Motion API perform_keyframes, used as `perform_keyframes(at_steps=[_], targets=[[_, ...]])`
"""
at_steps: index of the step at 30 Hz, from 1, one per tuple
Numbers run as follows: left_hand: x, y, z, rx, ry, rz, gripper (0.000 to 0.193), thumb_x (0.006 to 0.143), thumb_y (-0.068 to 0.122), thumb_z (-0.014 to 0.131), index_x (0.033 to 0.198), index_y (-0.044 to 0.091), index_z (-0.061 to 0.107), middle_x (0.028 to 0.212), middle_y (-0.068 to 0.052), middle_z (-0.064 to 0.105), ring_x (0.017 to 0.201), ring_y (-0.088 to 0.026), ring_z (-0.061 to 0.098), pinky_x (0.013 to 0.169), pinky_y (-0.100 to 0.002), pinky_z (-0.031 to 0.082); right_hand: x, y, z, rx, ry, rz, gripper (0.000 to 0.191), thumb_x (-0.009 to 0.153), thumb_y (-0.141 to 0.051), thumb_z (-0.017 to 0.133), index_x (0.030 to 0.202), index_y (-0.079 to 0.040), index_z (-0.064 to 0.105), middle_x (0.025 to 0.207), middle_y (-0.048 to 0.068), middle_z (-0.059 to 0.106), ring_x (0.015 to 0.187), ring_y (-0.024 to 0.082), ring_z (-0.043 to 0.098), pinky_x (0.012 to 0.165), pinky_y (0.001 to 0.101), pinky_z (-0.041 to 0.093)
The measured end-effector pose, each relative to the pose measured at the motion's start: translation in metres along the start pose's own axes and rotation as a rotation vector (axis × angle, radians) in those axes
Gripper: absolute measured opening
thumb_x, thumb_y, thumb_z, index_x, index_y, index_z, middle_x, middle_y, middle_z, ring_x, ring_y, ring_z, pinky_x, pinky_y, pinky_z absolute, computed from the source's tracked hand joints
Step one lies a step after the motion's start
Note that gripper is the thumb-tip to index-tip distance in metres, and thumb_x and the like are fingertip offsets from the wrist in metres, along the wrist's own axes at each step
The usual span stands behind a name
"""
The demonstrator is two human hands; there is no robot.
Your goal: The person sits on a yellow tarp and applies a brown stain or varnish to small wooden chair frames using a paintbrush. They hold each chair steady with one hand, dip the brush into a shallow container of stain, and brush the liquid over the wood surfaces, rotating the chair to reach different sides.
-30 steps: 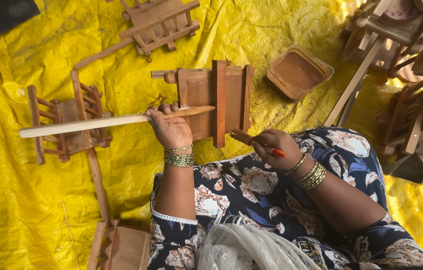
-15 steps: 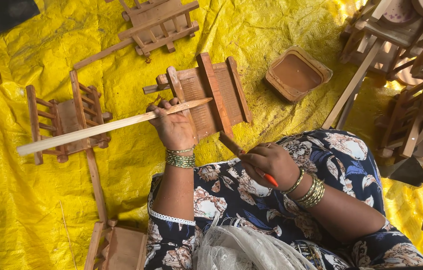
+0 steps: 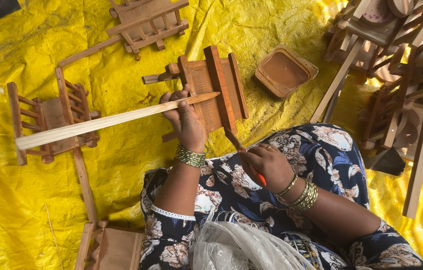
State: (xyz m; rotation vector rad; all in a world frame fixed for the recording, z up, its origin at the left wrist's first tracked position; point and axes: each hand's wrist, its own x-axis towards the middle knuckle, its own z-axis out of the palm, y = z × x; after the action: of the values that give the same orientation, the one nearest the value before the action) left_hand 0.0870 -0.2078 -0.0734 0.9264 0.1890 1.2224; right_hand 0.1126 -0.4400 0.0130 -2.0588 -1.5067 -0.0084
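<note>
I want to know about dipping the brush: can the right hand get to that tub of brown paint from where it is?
Probably yes: the right hand with the brush has bare yellow sheet between it and the tub.

We have bare yellow sheet (image 3: 36, 215) open at lower left and along the top between the frames. A finished wooden frame (image 3: 54, 120) lies close on our left, another (image 3: 146, 20) ahead, and a third (image 3: 114, 247) by our knee. The brown tray (image 3: 284, 72) sits just right of our work. Stacked frames (image 3: 406, 85) crowd the whole right side.
</note>
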Motion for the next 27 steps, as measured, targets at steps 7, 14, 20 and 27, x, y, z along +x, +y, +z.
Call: perform_keyframes(at_steps=[7, 14, 20, 27], targets=[[-0.018, -0.001, 0.019, 0.137, 0.021, 0.024, 0.026, 0.113, 0.007, 0.044, 0.137, 0.012, 0.036, 0.121, -0.006, 0.053, 0.128, -0.020, 0.054, 0.131, -0.050, 0.035, -0.025, -0.020, -0.024, -0.061, 0.041, 0.071, 0.031, 0.083, -0.012, 0.075, 0.113, -0.006, 0.073, 0.089, 0.010, 0.073, 0.080, 0.026, 0.069, 0.071, 0.0412, 0.051], [-0.038, 0.001, 0.046, 0.217, 0.015, 0.071, 0.017, 0.112, 0.010, 0.043, 0.128, 0.010, 0.036, 0.118, -0.006, 0.054, 0.122, -0.019, 0.056, 0.129, -0.050, 0.038, -0.039, -0.021, -0.036, -0.096, 0.061, 0.119, 0.027, 0.084, -0.014, 0.075, 0.110, -0.008, 0.073, 0.083, 0.010, 0.072, 0.078, 0.028, 0.068, 0.072, 0.0419, 0.052], [-0.063, -0.006, 0.074, 0.241, -0.013, 0.083, 0.017, 0.112, 0.012, 0.043, 0.127, 0.007, 0.036, 0.117, -0.006, 0.055, 0.122, -0.020, 0.057, 0.127, -0.048, 0.039, -0.060, -0.018, -0.048, -0.058, 0.067, 0.039, 0.022, 0.086, -0.016, 0.073, 0.106, -0.007, 0.072, 0.088, 0.009, 0.073, 0.077, 0.027, 0.068, 0.070, 0.0413, 0.051], [-0.067, -0.010, 0.096, 0.288, 0.005, 0.072, 0.017, 0.111, 0.012, 0.043, 0.126, 0.007, 0.037, 0.118, -0.008, 0.055, 0.128, -0.025, 0.058, 0.123, -0.048, 0.040, -0.080, -0.003, -0.072, -0.074, 0.091, 0.149, 0.018, 0.090, -0.015, 0.071, 0.106, -0.008, 0.074, 0.079, 0.008, 0.071, 0.071, 0.026, 0.066, 0.069, 0.0418, 0.049]])
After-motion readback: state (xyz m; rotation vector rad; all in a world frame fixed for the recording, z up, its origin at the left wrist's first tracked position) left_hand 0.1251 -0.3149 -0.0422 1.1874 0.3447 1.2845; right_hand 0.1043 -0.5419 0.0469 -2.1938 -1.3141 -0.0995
